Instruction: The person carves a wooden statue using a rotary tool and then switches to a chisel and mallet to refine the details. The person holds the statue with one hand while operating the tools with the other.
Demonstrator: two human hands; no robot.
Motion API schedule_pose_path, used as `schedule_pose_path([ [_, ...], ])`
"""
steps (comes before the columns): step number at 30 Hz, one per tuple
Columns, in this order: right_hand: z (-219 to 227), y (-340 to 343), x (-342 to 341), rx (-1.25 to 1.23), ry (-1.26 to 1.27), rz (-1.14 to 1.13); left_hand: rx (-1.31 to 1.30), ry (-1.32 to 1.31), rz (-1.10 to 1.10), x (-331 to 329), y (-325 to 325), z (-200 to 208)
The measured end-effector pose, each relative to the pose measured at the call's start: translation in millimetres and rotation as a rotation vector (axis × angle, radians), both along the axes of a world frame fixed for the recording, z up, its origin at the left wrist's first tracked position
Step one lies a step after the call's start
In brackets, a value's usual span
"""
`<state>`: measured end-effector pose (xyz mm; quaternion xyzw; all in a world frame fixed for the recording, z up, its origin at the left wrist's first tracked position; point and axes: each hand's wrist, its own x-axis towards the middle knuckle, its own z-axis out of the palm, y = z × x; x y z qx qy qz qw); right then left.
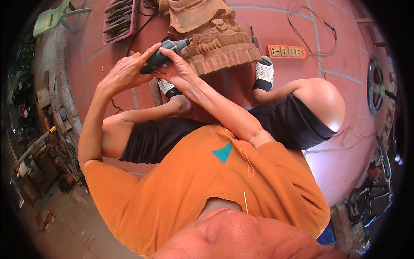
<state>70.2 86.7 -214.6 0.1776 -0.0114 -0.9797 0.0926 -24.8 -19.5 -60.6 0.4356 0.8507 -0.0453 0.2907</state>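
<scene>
A dark green rotary tool (156,60) is held between my two hands, its narrow metal nose pointing right. My left hand (125,71) is closed round its rear end, with a finger stretched along the body. My right hand (180,72) grips it from the near side, thumb on the body and fingers curled beneath. The nose meets the left side of a reddish-brown wood carving (220,45), which has deep folds, rounded relief and a ridged base. Whether the bit touches the wood I cannot tell. The carving's upper part is cut off by the picture edge.
A pink basket (105,30) of carving tools stands far left, beside a green plastic chair (49,19). Right of the carving lie a thin dark-tipped tool (254,36) and an orange power strip (286,52) with a trailing cable. A wheel-like ring (376,86) is far right.
</scene>
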Motion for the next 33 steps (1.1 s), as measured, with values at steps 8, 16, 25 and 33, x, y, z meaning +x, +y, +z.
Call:
schedule_pose_path([
  [8, 1.9, -5.7, -1.1, -0.011, 0.018, 0.010, -0.016, 0.002, 0.014, 0.7, -4.8, 3.6],
  [16, 23.9, -12.5, 1.9, 0.128, 0.140, 0.082, 0.172, -0.033, 0.108, 5.4, -38.8, 8.1],
  [25, 36.1, -34.0, 10.9, 0.290, 0.333, 0.333, 0.209, -0.396, 0.638, -2.5, -104.8, 23.3],
  [33, 27.3, -16.0, 13.9, 0.635, 0.347, 0.414, 0.760, -0.374, 1.050, 26.7, -177.2, -77.2],
])
